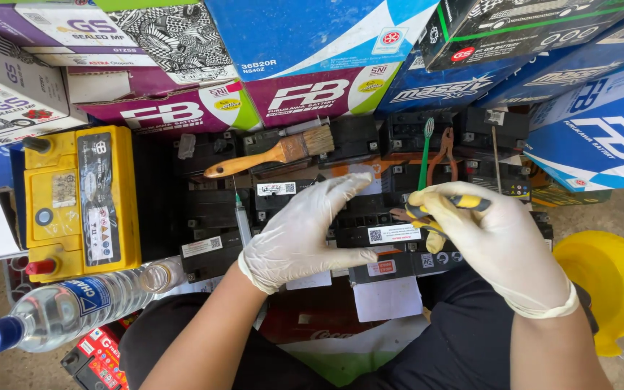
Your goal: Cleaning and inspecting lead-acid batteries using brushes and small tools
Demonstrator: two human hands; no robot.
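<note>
A: What lies nearest?

B: At the near left a clear plastic bottle (66,307) lies on its side, blue cap pointing to the near left corner, with clear liquid inside. At the near right stands a yellow funnel (612,278); I cannot tell whether anything is in it.

A: And the hands?

B: Both wear pale gloves. The left hand (301,238) hangs open above the black batteries (377,224), fingers stretched toward the right, holding nothing. The right hand (496,245) is closed around a tool with a yellow and black striped handle (445,206). That handle sits at centre right, just beside the left fingertips, over the batteries. Its working end is hidden.

A: What is to the left of them?

B: A yellow battery (81,202), upright, with a red terminal at its near end and a dark one at its far end.

B: Farther back, a paintbrush (272,153) with a wooden handle lies across the black batteries. To its right lie a green toothbrush (425,152) and orange-handled pliers (443,152).

A: And farthest?

B: A stack of cardboard boxes (312,65) in blue, purple, white and black. They are shut, so their contents cannot be seen.
</note>
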